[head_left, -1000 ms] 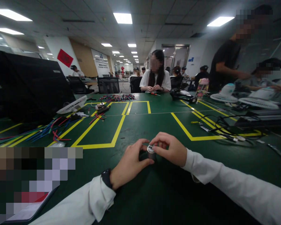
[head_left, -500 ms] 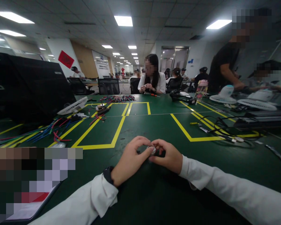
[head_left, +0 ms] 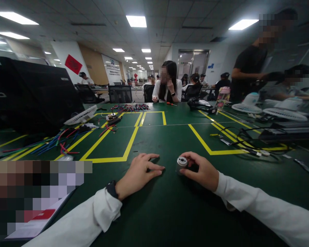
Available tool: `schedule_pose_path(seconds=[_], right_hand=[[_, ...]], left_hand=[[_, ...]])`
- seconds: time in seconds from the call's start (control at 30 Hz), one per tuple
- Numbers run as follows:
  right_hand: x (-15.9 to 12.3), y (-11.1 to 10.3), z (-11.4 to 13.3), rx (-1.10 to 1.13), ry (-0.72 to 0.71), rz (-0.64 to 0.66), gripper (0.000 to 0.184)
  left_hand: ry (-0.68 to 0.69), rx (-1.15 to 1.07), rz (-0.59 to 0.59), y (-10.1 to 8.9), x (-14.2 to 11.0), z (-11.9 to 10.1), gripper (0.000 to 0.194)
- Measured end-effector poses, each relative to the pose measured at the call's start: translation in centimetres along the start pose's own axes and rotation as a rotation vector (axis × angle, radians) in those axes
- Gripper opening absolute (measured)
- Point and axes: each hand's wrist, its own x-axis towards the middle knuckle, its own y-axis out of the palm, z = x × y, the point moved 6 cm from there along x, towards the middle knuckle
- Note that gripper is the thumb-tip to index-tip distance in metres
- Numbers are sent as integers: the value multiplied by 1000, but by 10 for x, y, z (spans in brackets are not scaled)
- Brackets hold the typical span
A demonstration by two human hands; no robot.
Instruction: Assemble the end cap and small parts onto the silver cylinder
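Note:
A small silver metal cylinder [head_left: 181, 166] with dark holes in its top face stands upright at the green table's middle. My right hand [head_left: 199, 170] has it pinched between thumb and fingers from the right side. To its left, my left hand [head_left: 141, 168] hovers low over the table or rests on it, fingers stretched apart, holding nothing. A gap separates the left fingertips from the cylinder. A dark band [head_left: 111, 189] circles my left wrist.
Loose coloured wires [head_left: 47, 145] and a dark monitor [head_left: 33, 96] are at left. Yellow tape [head_left: 105, 160] marks the green table [head_left: 159, 209]. Black cables [head_left: 240, 142] and small fans [head_left: 247, 107] lie at right. A person [head_left: 167, 84] sits opposite; another stands at right.
My hands have moved apart. The left hand has let go and spread its fingers; the right has shifted rightward with the cylinder, now in plain view. The person opposite has raised a hand.

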Motion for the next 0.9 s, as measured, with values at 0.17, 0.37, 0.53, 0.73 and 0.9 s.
schedule_pose_path(seconds=[0.17,0.37,0.53,0.73,0.9], right_hand=[[-2,-3,-7,128,64,-6,42],[-22,-42,-43,370,215,-167,50],[-62,-119,-84,20,289,-424,53],[-120,-200,-126,-434,483,-614,44],[-134,-215,-140,-439,527,-586,42]], left_hand=[[-45,-108,-45,-6,0,2,38],[-212,-332,-236,-21,-6,10,36],[-259,-376,-252,-21,-6,12,35],[-257,-425,-276,-18,-5,17,33],[-269,-446,-266,-17,-4,18,32]])
